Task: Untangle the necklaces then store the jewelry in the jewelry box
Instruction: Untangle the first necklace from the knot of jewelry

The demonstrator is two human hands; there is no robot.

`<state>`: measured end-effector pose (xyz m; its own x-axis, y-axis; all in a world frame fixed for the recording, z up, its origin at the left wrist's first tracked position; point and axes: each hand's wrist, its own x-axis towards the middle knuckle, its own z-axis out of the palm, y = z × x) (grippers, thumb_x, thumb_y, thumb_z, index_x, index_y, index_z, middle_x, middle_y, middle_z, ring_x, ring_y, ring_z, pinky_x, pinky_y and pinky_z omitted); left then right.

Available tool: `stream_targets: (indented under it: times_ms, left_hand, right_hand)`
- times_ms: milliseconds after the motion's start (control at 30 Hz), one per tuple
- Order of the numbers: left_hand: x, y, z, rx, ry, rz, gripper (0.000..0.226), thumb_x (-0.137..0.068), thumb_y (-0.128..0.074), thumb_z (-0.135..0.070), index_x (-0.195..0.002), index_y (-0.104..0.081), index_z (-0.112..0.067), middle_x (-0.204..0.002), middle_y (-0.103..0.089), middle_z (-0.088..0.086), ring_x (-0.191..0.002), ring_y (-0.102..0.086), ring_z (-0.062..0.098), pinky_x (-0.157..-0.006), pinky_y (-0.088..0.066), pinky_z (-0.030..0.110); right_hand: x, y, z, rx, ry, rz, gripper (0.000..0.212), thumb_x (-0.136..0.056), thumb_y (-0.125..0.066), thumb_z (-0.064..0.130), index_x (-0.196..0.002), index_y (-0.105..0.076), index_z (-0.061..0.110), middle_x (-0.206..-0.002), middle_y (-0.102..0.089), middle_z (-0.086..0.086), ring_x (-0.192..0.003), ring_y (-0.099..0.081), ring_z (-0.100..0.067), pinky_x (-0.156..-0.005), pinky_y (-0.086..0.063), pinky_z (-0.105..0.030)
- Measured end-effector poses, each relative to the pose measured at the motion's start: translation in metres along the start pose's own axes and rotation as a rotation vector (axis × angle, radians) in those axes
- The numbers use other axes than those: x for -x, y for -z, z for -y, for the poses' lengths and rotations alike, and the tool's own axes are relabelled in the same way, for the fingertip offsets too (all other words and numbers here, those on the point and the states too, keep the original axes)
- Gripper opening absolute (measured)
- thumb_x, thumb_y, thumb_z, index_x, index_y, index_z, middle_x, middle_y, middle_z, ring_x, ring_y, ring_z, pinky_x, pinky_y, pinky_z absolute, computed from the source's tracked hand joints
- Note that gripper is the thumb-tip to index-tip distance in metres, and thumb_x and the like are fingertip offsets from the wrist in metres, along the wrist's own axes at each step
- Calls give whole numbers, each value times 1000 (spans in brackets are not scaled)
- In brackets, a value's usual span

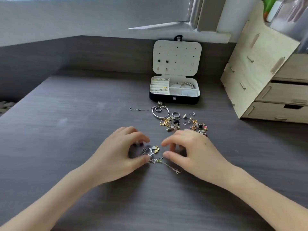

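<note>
Two hands work well in front of the jewelry box (160, 98): the left hand (120, 152) curls round the tangled necklaces (150, 152), thumb tip down on the chain, fingers arched over the silver knot. The right hand (191, 150) hooks in opposite, thumb and forefinger apart; whether they nip the chain, I cannot tell. Between hands and box lies the loose jewelry pile (175, 125).

bright, even daylight | soft shadows under hands | wide-angle bend at edges | slight blur top right
</note>
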<state>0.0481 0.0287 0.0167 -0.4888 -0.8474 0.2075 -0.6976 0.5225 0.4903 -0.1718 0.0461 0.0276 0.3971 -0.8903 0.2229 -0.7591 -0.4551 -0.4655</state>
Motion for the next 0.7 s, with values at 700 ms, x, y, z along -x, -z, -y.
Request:
stream_targets:
  times_ms: [700]
  left_hand:
    - [-5, 17, 0, 973, 485, -100, 8, -87, -59, 2, -83, -54, -4, -79, -55, 7, -73, -70, 23, -74, -58, 31]
  right_hand:
    - [-21, -1, 4, -448, -190, 105, 14, -85, -64, 12, -78, -54, 20, -72, -67, 3, -61, -51, -3, -61, -40, -16]
